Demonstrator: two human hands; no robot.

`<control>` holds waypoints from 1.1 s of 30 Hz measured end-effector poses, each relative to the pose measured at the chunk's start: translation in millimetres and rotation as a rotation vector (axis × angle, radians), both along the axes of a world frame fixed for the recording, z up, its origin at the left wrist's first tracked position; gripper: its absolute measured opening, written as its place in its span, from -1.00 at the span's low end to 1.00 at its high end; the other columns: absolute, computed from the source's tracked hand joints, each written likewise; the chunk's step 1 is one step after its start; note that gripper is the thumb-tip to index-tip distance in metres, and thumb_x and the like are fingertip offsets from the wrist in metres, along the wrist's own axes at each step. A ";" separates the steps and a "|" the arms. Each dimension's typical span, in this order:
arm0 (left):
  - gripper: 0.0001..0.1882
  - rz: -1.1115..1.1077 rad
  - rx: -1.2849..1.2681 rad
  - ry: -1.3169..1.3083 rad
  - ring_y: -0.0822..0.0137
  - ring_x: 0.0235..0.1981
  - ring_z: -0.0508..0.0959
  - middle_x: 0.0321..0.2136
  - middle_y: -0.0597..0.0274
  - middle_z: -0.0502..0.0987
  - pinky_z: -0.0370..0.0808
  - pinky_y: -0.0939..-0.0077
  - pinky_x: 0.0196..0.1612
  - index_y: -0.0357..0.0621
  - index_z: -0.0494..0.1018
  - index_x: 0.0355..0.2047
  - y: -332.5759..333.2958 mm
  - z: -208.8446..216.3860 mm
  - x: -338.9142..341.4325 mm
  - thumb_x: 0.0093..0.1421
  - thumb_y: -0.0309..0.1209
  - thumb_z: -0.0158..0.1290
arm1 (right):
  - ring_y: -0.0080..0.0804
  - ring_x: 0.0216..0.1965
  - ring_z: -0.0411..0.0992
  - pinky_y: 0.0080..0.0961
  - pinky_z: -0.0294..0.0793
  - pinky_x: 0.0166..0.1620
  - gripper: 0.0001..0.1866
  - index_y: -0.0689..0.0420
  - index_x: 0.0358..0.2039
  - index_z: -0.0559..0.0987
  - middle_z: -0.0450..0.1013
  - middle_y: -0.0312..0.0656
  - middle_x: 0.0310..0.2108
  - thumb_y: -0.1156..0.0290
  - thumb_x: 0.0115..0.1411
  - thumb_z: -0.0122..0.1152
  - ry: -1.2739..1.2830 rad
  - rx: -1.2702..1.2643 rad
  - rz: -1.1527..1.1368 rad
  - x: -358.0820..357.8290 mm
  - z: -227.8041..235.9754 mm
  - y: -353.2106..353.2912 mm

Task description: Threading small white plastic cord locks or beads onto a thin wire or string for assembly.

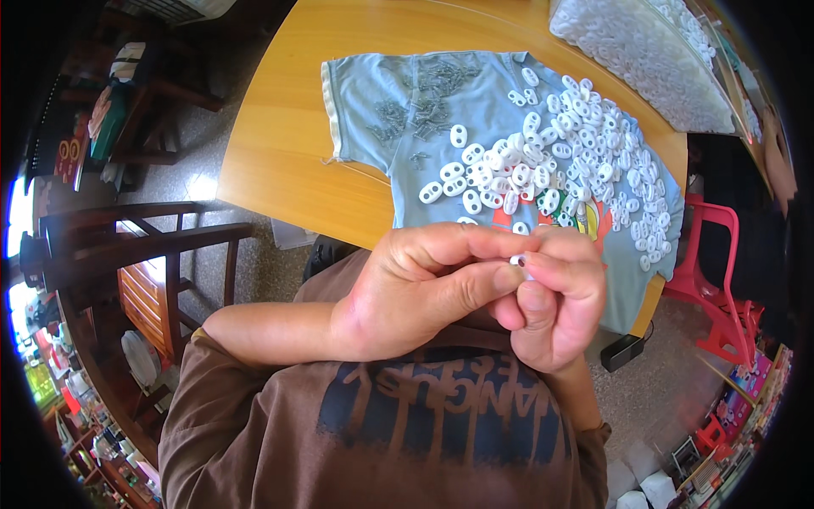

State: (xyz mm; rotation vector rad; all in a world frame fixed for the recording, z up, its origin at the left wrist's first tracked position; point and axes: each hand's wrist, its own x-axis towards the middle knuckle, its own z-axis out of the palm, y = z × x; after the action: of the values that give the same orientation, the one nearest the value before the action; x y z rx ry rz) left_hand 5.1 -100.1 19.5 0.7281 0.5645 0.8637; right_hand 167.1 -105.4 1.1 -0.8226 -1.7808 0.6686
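Close in front of my chest, my left hand (424, 288) and my right hand (560, 297) meet fingertip to fingertip. Between their pinched thumbs and forefingers sits a small white plastic piece (515, 261) with a dark hole; most of it is hidden by the fingers. Just beyond, a light blue T-shirt (365, 85) lies spread on the table. Across its right part are heaped many white oval pieces with two holes (585, 127). Small greyish metal bits, seemingly springs (411, 119), lie in loose clusters on its far left part.
The yellow wooden table (280, 127) has a curved left edge. At its far right stands a large clear bag or bin (644, 68) full of white pieces. A wooden chair (144, 288) is at left, a red plastic stool (708, 280) at right, and a black box (621, 352) on the floor.
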 end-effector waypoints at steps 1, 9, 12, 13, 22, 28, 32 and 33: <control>-0.72 -0.001 -0.001 0.000 0.55 -0.40 0.49 -0.38 0.24 0.50 0.46 0.71 -0.27 -0.33 0.35 -0.09 -0.5 1.1 0.5 0.17 -0.56 -0.08 | -0.44 -0.39 0.28 -0.46 0.32 -0.26 -0.79 0.16 -0.23 0.31 0.30 -0.15 -0.36 0.32 0.20 -0.06 0.000 -0.001 -0.001 -0.3 -1.1 -0.1; -0.73 -0.038 -0.076 0.021 0.56 -0.41 0.48 -0.38 0.26 0.49 0.46 0.72 -0.28 -0.32 0.35 -0.10 2.3 8.6 -0.9 0.16 -0.59 -0.09 | -0.41 -0.35 0.28 -0.41 0.31 -0.23 -0.73 0.19 -0.18 0.27 0.29 -0.13 -0.32 0.33 0.18 -0.02 0.021 0.025 0.022 1.9 -5.1 -0.9; -0.71 -0.046 -0.034 0.045 0.56 -0.41 0.48 -0.35 0.25 0.48 0.47 0.72 -0.29 -0.31 0.34 -0.08 2.6 10.9 -4.2 0.16 -0.61 -0.10 | -0.38 -0.30 0.28 -0.39 0.30 -0.20 -0.64 0.21 -0.10 0.22 0.27 -0.09 -0.26 0.33 0.15 0.02 0.028 0.029 -0.033 -0.1 -6.0 -3.7; -0.71 -0.044 -0.033 0.045 0.56 -0.41 0.48 -0.35 0.25 0.48 0.47 0.72 -0.29 -0.31 0.34 -0.08 2.3 11.5 -5.2 0.16 -0.61 -0.10 | -0.38 -0.30 0.28 -0.39 0.30 -0.20 -0.64 0.21 -0.10 0.22 0.27 -0.09 -0.26 0.33 0.15 0.02 0.028 0.029 -0.030 0.0 -6.8 -4.2; -0.77 0.073 0.008 0.180 0.46 -0.44 0.49 -0.33 0.12 0.46 0.46 0.64 -0.39 -0.37 0.33 -0.15 6.4 15.1 -39.8 0.16 -0.59 -0.12 | -0.38 -0.35 0.25 -0.38 0.28 -0.19 -0.67 0.30 -0.15 0.28 0.29 -0.11 -0.36 0.36 0.14 -0.02 0.083 -0.029 0.024 -10.5 -6.9 -5.2; -0.78 0.873 0.179 0.352 0.52 -0.58 0.39 -0.41 0.16 0.47 0.35 0.72 -0.49 -0.37 0.38 -0.22 4.9 -18.7 -129.4 0.12 -0.55 -0.09 | -0.42 -0.38 0.24 -0.51 0.27 -0.22 -0.82 0.28 -0.28 0.34 0.29 -0.16 -0.41 0.45 0.15 -0.07 -0.040 -0.072 -0.138 -13.8 -1.4 -11.5; -0.79 1.205 0.081 0.519 0.56 -0.59 0.35 -0.50 0.26 0.43 0.29 0.75 -0.51 -0.33 0.39 -0.23 -10.0 -60.9 -203.4 0.12 -0.50 -0.06 | -0.38 -0.35 0.25 -0.52 0.28 -0.27 -0.88 0.28 -0.33 0.38 0.28 -0.13 -0.38 0.52 0.11 -0.02 -0.050 -0.139 -0.113 -21.8 0.1 -13.5; -0.79 1.226 0.080 0.516 0.56 -0.59 0.35 -0.50 0.26 0.43 0.29 0.75 -0.51 -0.33 0.39 -0.23 -15.9 -77.4 -220.4 0.12 -0.50 -0.06 | -0.39 -0.35 0.25 -0.53 0.28 -0.28 -0.88 0.28 -0.33 0.38 0.28 -0.13 -0.37 0.53 0.10 -0.02 -0.044 -0.176 -0.115 -24.7 0.9 -14.2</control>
State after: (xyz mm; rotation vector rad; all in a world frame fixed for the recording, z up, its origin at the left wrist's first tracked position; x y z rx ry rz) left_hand -215.3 -116.0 -57.9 0.6384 1.5158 1.8437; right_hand 142.4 -119.6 2.0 -1.0574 -1.7161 0.7441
